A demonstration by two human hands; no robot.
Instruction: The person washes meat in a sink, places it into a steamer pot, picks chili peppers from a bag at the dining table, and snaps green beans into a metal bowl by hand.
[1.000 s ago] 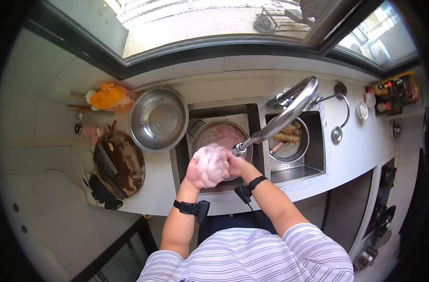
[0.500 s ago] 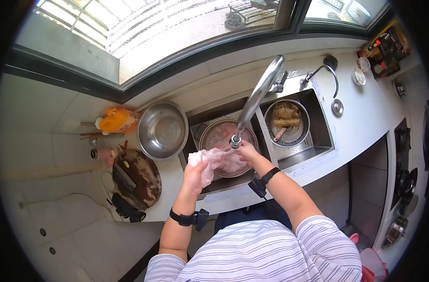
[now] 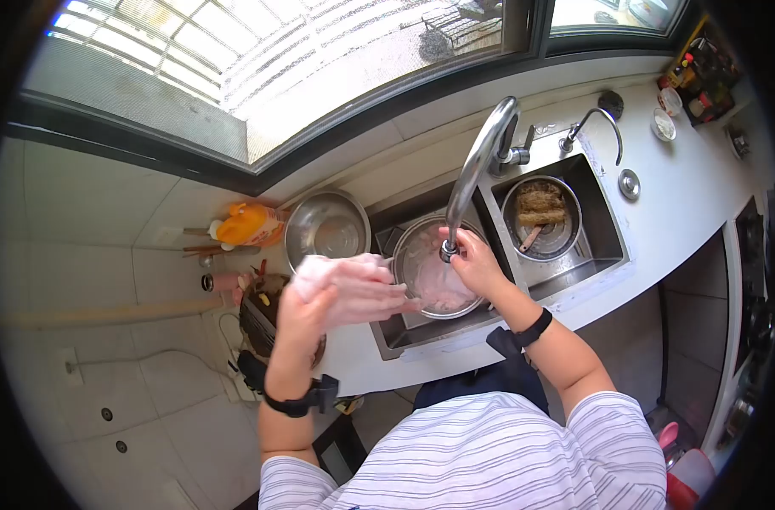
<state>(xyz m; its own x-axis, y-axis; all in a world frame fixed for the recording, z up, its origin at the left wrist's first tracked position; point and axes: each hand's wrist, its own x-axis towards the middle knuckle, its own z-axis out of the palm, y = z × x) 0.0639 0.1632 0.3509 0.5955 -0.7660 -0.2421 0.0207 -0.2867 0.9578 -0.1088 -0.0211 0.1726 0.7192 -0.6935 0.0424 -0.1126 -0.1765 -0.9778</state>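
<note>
A white worktop [image 3: 672, 204] ran below the window, and a steel sink [image 3: 587, 255] with two compartments was set into it, close to its front edge. The tap [image 3: 472, 166] rose from behind the sink, its spout ending above a metal bowl [image 3: 406, 240] in the left compartment. Pale pink pieces [image 3: 443, 285] lay in that bowl. A wide steel basin [image 3: 326, 229] sat just left of the sink, toward the worktop's back edge. The chopping board [image 3: 275, 287] lay near the worktop's front left corner, partly hidden by the left arm. In the right compartment of the sink stood a pot [image 3: 564, 235], and an orange bottle [image 3: 247, 225] was at the worktop's back left corner.

The meat [image 3: 349, 287], pale pink and blurred, was up in the air over the sink's left edge, its loose end reaching toward the bowl's left rim. The left hand [image 3: 305, 316] gripped its other end, thumb pressed across it. The right hand [image 3: 477, 265] was above the bowl with bent fingers right by the spout; I couldn't tell whether they were closed on it. A small white dish [image 3: 663, 125] stood near the worktop's back right corner.
</note>
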